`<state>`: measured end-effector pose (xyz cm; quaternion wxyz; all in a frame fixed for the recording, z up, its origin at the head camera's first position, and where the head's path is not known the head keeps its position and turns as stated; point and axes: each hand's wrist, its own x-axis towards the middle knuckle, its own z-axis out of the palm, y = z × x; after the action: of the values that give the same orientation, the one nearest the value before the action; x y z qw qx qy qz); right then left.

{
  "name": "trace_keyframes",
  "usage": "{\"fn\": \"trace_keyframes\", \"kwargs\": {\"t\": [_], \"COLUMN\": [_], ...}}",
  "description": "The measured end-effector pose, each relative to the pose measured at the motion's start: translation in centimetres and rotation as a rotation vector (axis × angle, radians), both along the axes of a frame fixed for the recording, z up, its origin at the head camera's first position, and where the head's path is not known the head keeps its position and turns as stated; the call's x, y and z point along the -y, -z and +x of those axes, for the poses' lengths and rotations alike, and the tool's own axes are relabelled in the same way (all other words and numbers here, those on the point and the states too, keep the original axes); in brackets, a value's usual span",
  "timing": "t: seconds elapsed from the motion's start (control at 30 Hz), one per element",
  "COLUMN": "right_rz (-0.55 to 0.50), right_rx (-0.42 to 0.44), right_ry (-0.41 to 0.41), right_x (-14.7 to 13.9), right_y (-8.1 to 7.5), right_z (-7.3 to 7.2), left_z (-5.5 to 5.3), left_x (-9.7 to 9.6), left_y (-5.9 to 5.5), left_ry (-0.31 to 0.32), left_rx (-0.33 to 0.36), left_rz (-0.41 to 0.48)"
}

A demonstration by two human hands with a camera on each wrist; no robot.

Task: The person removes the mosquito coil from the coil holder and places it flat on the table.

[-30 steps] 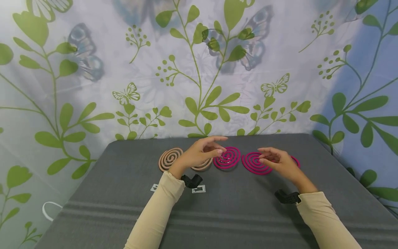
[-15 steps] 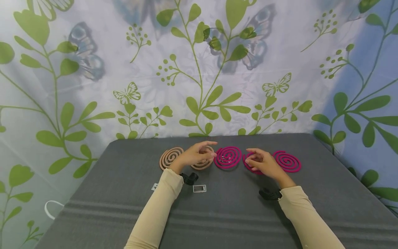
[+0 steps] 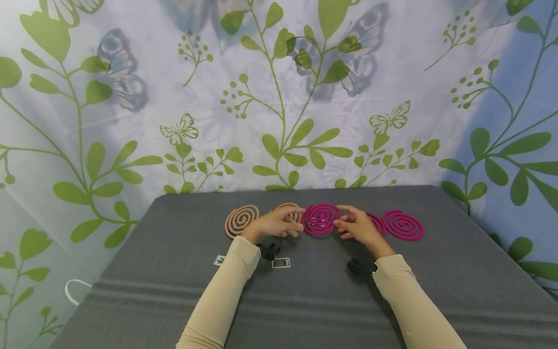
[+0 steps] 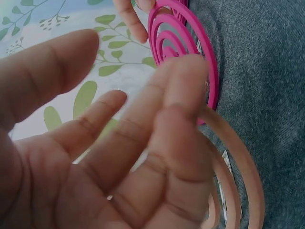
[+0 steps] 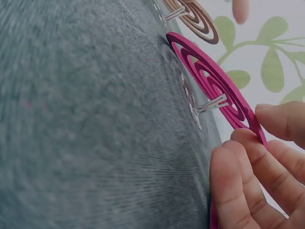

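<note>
A pink mosquito coil (image 3: 321,213) lies in the middle of the row, between my two hands. My right hand (image 3: 359,229) pinches its right edge; in the right wrist view the thumb (image 5: 281,121) and fingers meet at the rim. A thin metal stand (image 5: 213,103) pokes up by the coil's centre. My left hand (image 3: 274,223) hovers over a tan mosquito coil (image 3: 287,206), fingers loosely bent and holding nothing, fingertips close to the pink coil's left edge. The right hand partly covers a second pink coil (image 3: 378,224).
Another tan coil (image 3: 241,219) lies at the row's left end, a third pink coil (image 3: 403,225) at its right end. Nearer me are a metal stand plate (image 3: 281,262) and a smaller one (image 3: 219,260). A patterned curtain (image 3: 209,106) hangs behind the grey table (image 3: 305,305).
My right hand has moved left from the second pink coil to the middle one and taken its edge. The left hand has drawn back left and lowered a little.
</note>
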<state>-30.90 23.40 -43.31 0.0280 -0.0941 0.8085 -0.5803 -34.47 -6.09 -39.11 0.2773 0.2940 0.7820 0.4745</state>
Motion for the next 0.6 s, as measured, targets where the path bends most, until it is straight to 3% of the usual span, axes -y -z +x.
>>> {"fn": "trace_keyframes", "kwargs": {"t": [0.23, 0.43, 0.6], "right_rz": [0.007, 0.020, 0.001], "right_rx": [0.038, 0.049, 0.040], "right_ry": [0.015, 0.018, 0.011], "right_x": [0.1, -0.1, -0.2], "right_y": [0.6, 1.2, 1.3], "right_z": [-0.1, -0.3, -0.3], "left_z": [0.7, 1.0, 1.2], "left_x": [-0.3, -0.8, -1.2], "left_y": [0.0, 0.2, 0.4], "left_ry": [0.004, -0.012, -0.013], "left_rx": [-0.014, 0.045, 0.067], "left_rz": [-0.103, -0.118, -0.079]}}
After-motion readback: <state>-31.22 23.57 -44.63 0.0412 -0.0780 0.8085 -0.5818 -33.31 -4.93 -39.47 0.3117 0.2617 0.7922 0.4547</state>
